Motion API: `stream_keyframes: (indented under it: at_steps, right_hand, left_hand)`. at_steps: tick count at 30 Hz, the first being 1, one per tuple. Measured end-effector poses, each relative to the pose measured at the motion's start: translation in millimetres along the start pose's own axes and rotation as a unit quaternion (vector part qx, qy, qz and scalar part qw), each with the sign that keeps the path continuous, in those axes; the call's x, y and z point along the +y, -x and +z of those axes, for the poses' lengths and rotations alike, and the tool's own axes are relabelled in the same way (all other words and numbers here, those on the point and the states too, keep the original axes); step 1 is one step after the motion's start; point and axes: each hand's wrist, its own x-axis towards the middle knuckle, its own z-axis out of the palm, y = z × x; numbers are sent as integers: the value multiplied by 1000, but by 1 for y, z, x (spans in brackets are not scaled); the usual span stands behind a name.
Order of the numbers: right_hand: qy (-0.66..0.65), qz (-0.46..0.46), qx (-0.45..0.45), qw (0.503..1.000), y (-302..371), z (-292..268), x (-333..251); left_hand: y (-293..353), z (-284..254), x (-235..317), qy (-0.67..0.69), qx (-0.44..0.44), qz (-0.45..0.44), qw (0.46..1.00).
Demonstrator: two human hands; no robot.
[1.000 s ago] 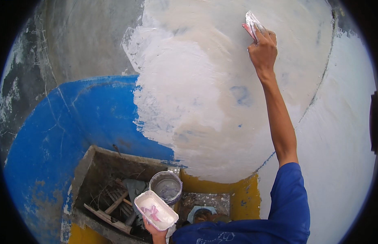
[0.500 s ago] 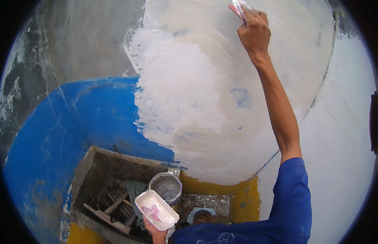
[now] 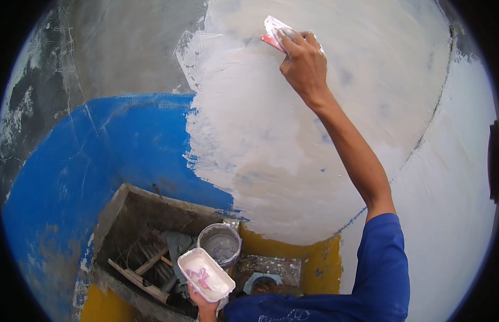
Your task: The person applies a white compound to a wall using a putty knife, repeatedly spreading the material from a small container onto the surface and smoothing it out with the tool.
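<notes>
Wall (image 3: 292, 155) filled most of the frame: white putty patch across the middle and upper right, one blue painted area (image 3: 94, 161) on the left, bare grey at upper left. Right hand (image 3: 305, 67) was up top centre, fingers clamped on one scraper (image 3: 275, 31), blade flat against the putty. Left hand (image 3: 202, 301) at bottom centre gripped one white tray (image 3: 205, 274) from below, w/ pinkish-white putty in it. One grey bucket (image 3: 220, 244) sat just behind the tray, next to a concrete trough (image 3: 137, 241) full of sticks. Risk imo: tray looked tilted, so putty could slide off into the trough. Also too much scraper pressure could leave ridges or gouge the wet coat.
</notes>
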Motion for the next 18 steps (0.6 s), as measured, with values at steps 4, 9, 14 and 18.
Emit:
stream_keyframes:
  at_steps: [4,9,14,18]
  right_hand:
    - [94,13,1,995,-24,7,32]
    - [-3,-63,-122,990,84,40,-54]
    - [-103,-1,-166,981,74,21,-71]
    - [11,-15,-7,1000,-1,19,-22]
  left_hand:
    - [1,-2,-1,18,17,-12,1000]
    - [6,6,2,-13,-2,5,1000]
    - [7,-7,6,12,9,12,1000]
    - [10,-8,7,9,18,6,1000]
